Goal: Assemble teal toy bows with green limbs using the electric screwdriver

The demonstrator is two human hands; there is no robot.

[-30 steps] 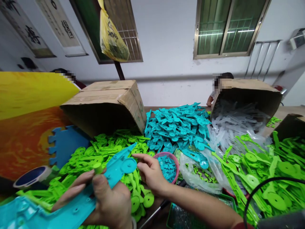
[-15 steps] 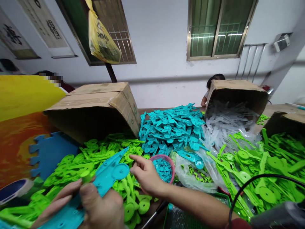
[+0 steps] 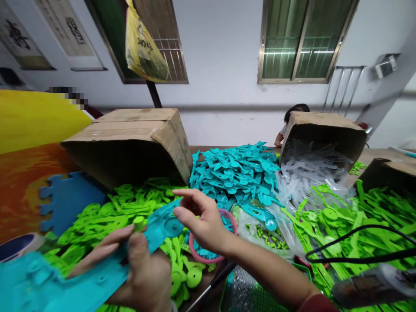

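Observation:
My left hand [image 3: 146, 268] grips a long turquoise plastic part [image 3: 94, 277] with a round recess near its far end. A short green plastic peg [image 3: 139, 223] stands on the part, between my left thumb and fingers. My right hand [image 3: 206, 219] is by the far tip of the part, index finger stretched out and thumb apart from it; I cannot tell whether it touches the tip. Below my right wrist sits a pink basket [image 3: 208, 260] of small turquoise pieces. Lime-green plastic parts [image 3: 107, 221] lie heaped beyond my left hand.
A heap of turquoise parts [image 3: 230, 173] lies ahead between two cardboard boxes [image 3: 139, 125] [image 3: 325, 118]. Clear parts [image 3: 312, 169] spill from the right one. More green parts [image 3: 367, 221], a power tool [image 3: 370, 284] with cable and a green basket [image 3: 263, 299] are nearby. A person [image 3: 287, 123] sits behind.
The turquoise part in my left hand has tilted, its near end rising into view at lower left. My right hand has moved up slightly, its fingers spreading. The power tool has shifted in view.

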